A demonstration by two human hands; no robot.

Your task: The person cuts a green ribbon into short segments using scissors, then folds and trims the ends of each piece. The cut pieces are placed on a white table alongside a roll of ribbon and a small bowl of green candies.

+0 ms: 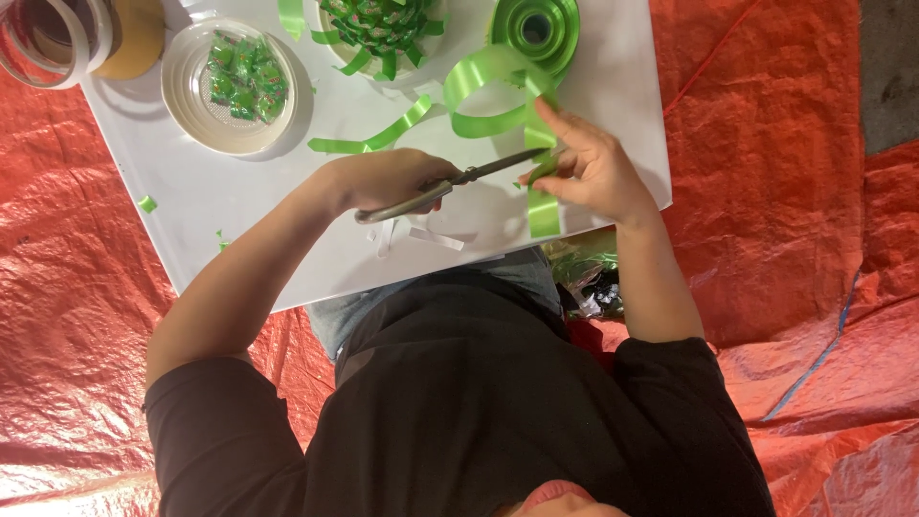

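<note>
1. Two hands work over a white counter [239,220] that sits on a red tarpaulin [785,191].
2. Left hand [388,180] – closed around the handles of a pair of metal scissors [479,174]. The blades point toward the right hand and appear nearly closed; their tips meet the green ribbon.
3. Right hand [598,172] – fingers pinched on a strip of glossy green ribbon [543,206] near the counter's near edge. The index finger is stretched out above the blades. The free end of the strip hangs down below the hand.
4. Ribbon path: from the right hand the ribbon rises in a wide loop [488,91] and runs back to a green spool [536,29] at the far edge of the counter.
5. Cut pieces: one long curled green strip [373,139] lies flat just beyond the left hand. Small white scraps [421,235] lie just below the scissors. Tiny green offcuts [146,203] lie near the left edge of the counter.
6. Other items on the counter:
   - a white plastic plate [191,105] holding green wrapped sweets [244,77], well to the left of the scissors;
   - a green looped bow [378,29] on a second plate at the far edge;
   - rolls of tape [57,38] at the far left corner.
7. Crumpled green and dark wrapping material [584,268] lies below the counter's near edge, beside the right forearm.
</note>
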